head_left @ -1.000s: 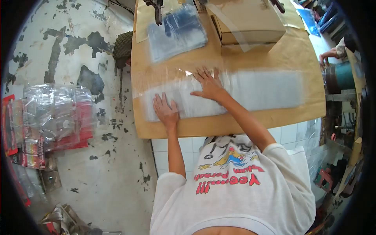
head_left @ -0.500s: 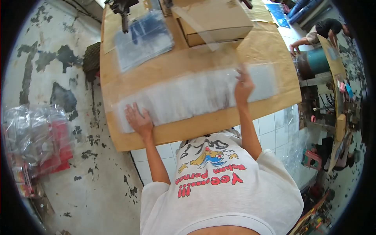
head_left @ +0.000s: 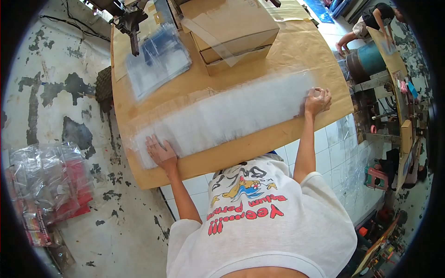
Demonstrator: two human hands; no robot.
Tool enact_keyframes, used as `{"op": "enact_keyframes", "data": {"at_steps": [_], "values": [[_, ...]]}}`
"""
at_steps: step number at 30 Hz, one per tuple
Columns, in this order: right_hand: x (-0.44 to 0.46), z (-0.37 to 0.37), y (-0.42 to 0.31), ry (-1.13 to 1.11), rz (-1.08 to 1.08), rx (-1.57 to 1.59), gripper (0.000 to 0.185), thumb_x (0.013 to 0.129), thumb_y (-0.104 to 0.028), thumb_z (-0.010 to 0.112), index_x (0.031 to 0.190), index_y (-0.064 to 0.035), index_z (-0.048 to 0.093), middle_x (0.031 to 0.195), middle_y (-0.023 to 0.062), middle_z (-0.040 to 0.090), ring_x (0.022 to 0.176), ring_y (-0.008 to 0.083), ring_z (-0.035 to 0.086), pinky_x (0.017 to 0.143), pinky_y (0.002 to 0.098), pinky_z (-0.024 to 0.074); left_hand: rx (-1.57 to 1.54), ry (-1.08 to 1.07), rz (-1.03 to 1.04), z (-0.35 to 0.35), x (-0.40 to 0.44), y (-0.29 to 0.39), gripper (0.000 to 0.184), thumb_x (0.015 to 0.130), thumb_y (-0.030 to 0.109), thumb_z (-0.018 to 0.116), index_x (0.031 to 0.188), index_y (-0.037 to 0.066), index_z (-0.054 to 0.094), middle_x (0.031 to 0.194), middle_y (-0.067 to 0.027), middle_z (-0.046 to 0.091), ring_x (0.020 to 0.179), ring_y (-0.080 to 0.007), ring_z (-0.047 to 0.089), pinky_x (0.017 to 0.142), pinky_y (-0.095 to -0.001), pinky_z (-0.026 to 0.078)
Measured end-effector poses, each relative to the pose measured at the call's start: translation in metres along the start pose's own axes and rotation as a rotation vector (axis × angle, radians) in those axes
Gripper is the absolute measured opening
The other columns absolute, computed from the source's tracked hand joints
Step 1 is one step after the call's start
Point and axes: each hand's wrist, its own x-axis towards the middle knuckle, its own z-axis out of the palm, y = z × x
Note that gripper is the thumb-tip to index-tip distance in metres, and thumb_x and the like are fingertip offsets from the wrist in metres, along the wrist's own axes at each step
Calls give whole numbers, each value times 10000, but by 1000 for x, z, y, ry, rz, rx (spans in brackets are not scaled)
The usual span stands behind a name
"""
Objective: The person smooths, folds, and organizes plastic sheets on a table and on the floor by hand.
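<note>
A long, whitish clear plastic sheet (head_left: 232, 111) lies slantwise across the brown-covered table (head_left: 222, 156). My left hand (head_left: 161, 153) rests flat on its left end, fingers spread. At the right end, my right hand (head_left: 318, 101) has curled fingers closed at the sheet's edge; the fingertips are partly hidden. That end of the sheet looks blurred. Farther back on the table, a stack of clear plastic bags (head_left: 160, 62) lies to the left of a cardboard box (head_left: 229, 28).
A dark metal fixture (head_left: 132, 28) overhangs the table's back left. Plastic packets (head_left: 51, 176) hang by the stained wall on the left. At the right, another person (head_left: 378, 18) bends near a green cylinder (head_left: 368, 60). A red stool (head_left: 376, 178) stands below.
My right hand has moved right, from over the sheet to its right end, and its fingers have curled. My left hand stays on the left end. The view has shifted slightly.
</note>
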Motion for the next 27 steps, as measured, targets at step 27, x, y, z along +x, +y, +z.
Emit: {"op": "enact_keyframes", "data": {"at_steps": [27], "values": [[-1,23,50,-578,-181,758,401,751,115,392,1051,-16,624,1328,178,557,1208,326,543,1018,377,441,-18,135,53,-14,12,-33,454,894,141,507,1319,-18,512,1420,-194,460,1327,-395,395,1131,-463,254]]}}
